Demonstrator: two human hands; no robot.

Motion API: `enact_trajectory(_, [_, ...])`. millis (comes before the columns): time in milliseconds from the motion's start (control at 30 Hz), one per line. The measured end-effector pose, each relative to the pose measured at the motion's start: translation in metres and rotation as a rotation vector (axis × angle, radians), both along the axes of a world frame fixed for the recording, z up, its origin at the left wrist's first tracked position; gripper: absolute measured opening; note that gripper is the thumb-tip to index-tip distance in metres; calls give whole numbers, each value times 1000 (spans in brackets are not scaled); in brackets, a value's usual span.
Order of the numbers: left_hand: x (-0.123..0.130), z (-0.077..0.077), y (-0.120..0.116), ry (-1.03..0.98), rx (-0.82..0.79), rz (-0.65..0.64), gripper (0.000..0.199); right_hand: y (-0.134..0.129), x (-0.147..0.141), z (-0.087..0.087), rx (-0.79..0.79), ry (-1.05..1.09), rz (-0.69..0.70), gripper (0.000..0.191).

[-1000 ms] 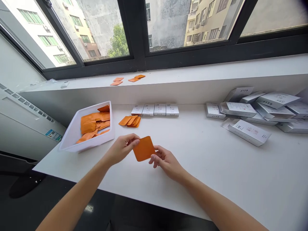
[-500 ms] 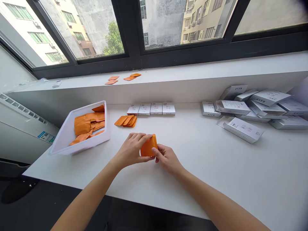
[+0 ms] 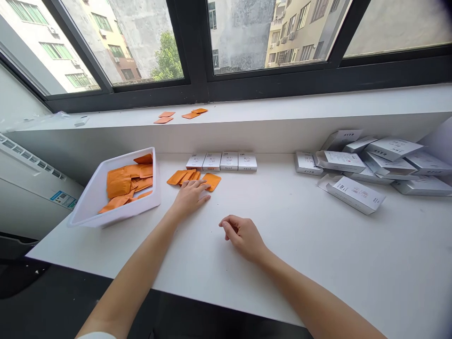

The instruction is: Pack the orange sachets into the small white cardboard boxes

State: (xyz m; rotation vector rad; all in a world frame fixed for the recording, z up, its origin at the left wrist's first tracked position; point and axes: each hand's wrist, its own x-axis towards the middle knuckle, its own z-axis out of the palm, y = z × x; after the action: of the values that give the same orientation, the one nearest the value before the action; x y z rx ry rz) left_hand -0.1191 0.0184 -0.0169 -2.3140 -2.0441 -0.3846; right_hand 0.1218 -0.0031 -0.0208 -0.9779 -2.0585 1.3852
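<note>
My left hand (image 3: 191, 197) reaches to the fanned row of orange sachets (image 3: 177, 177), fingers stretched out and apart, with the fingertips at the row's right end. Just right of these fingertips lies one flat orange sachet (image 3: 213, 182), partly covered by the hand. Closer to the table's front edge, my right hand (image 3: 245, 238) rests with its fingers curled in and the thumb against them; nothing shows in it. Several white printed boxes (image 3: 229, 161) stand side by side behind the sachets.
At the left, a white plastic bin (image 3: 84, 212) holds a heap of orange sachets (image 3: 120, 181). A jumbled pile of white boxes (image 3: 391, 153) lies at the right, one open box (image 3: 356, 193) in front. More orange sachets (image 3: 194, 113) lie on the windowsill (image 3: 282, 106).
The orange sachet that both hands held now lies on the table at the row's right end. My left hand has moved forward and left with it; my right hand has let go and curled.
</note>
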Motion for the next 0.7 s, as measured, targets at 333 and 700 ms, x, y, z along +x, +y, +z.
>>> enact_trajectory(333, [8,-8,8,45,18,29,42,-5,2,6,133,-67,41,26])
enact_trajectory(700, [13,-3,-4,82,91,51,45,-6,3,5,204,-80,49,26])
